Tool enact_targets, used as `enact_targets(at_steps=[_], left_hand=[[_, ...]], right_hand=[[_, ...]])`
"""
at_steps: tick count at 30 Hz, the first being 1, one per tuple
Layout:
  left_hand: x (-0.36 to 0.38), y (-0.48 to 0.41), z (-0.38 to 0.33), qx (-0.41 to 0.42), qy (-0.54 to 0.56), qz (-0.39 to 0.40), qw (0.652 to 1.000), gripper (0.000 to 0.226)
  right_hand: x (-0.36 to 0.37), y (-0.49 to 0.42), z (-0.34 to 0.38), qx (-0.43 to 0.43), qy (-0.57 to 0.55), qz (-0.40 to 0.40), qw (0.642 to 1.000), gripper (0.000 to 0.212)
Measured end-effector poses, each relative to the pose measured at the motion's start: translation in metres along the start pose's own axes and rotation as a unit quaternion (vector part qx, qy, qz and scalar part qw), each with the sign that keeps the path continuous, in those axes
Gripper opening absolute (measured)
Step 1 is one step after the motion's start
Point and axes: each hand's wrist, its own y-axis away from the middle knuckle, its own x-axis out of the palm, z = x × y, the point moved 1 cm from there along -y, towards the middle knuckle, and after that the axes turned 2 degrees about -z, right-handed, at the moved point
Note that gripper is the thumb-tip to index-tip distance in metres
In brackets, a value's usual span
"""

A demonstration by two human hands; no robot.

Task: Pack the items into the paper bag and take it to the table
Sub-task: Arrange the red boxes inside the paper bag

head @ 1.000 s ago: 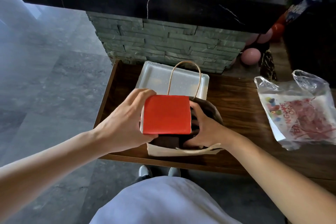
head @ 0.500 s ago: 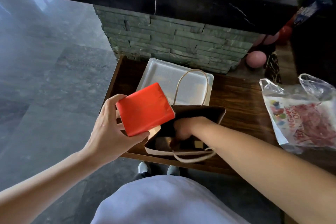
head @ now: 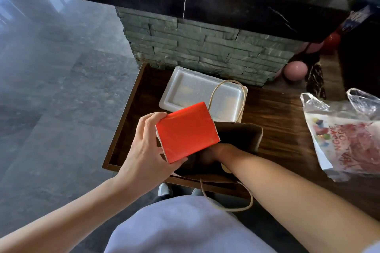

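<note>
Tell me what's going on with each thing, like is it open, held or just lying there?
Red box: held tilted above the bag's mouth, not inside yet.
Paper bag: open, standing on the wooden table.
Left hand: gripping the red box.
Right hand: reaching down inside the bag.
White foam tray: lying flat behind the bag.
Plastic bag: lying crumpled, untouched.
</note>
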Motion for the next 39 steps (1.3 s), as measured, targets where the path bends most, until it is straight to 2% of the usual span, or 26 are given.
enact_targets(at_steps=[3,6,11,13,15,17,18,19,23,26,29,36,39], left_hand=[[-0.001,-0.001,0.000,-0.009,-0.022,-0.008,1.000,0.107],[-0.001,-0.004,0.001,-0.008,-0.025,-0.009,1.000,0.107],[-0.001,-0.006,0.004,-0.033,-0.007,-0.021,0.999,0.105],[0.000,-0.006,0.005,-0.034,-0.004,-0.027,0.999,0.106],[0.000,-0.006,0.007,-0.032,-0.001,-0.031,0.999,0.106],[0.000,-0.007,0.008,-0.030,0.000,-0.035,0.999,0.106],[0.000,-0.008,0.008,-0.029,-0.001,-0.039,0.999,0.107],[0.000,-0.009,0.008,-0.029,-0.003,-0.040,0.999,0.106],[0.001,-0.013,0.009,-0.022,-0.005,-0.045,0.999,0.106],[0.001,-0.012,0.010,-0.018,-0.006,-0.041,0.999,0.106],[0.002,-0.011,0.010,-0.011,-0.006,-0.035,0.999,0.106],[-0.001,-0.012,0.011,-0.022,-0.005,-0.042,0.999,0.105],[-0.001,-0.012,0.014,-0.032,0.003,-0.046,0.998,0.105]], right_hand=[[-0.003,0.004,0.003,-0.016,0.003,-0.047,0.999,0.037],[-0.006,0.011,0.001,-0.037,0.017,-0.052,0.998,0.041],[-0.014,0.025,-0.011,-0.001,-0.074,-0.151,0.986,0.025],[-0.015,0.035,-0.022,0.002,-0.132,-0.173,0.976,0.037],[-0.014,0.046,-0.035,0.007,-0.169,-0.209,0.963,0.040],[-0.014,0.054,-0.045,0.012,-0.174,-0.237,0.956,0.027],[-0.015,0.056,-0.046,0.013,-0.157,-0.228,0.961,0.016],[-0.014,0.057,-0.045,0.020,-0.143,-0.204,0.968,0.016],[-0.010,0.043,-0.027,0.072,-0.139,-0.105,0.982,0.044],[-0.010,0.025,-0.007,0.084,-0.094,-0.098,0.987,0.038],[-0.004,0.011,0.013,0.057,-0.101,-0.122,0.986,0.038],[0.000,0.019,0.002,0.136,-0.229,-0.150,0.952,0.042],[-0.008,0.048,-0.010,0.124,-0.353,-0.177,0.910,0.028]])
